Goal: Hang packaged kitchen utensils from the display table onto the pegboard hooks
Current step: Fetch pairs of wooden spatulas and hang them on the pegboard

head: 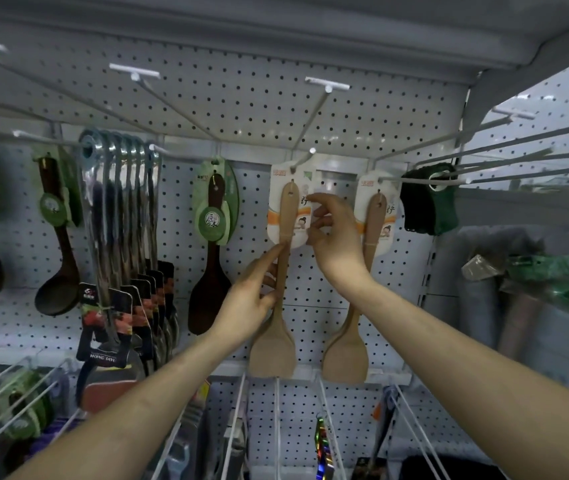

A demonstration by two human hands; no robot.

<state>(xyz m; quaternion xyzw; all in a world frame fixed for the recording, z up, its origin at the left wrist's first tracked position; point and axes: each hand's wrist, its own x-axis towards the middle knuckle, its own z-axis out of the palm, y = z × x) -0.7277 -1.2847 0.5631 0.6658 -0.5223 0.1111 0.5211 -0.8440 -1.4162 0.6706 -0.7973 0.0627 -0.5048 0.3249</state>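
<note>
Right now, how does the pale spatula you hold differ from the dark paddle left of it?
The pale spatula has a white card; the dark paddle a green one. The spatula's blade is squarish, the paddle's rounded. The left hand and right hand hold the spatula; the paddle hangs untouched. Both hang upright.

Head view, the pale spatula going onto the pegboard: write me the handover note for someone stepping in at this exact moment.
Left hand: grips the handle of the pale wooden spatula, with the index finger reaching up to the lower edge of its backing card.
Right hand: pinches the card's right edge.
Position: the card's top is at the pegboard hook, near its tip. I cannot tell whether the hole is threaded.
Done: a matching spatula hangs just to the right.
Left: seat this card, slide it back, let go. Any remaining stock is out of view.
</note>
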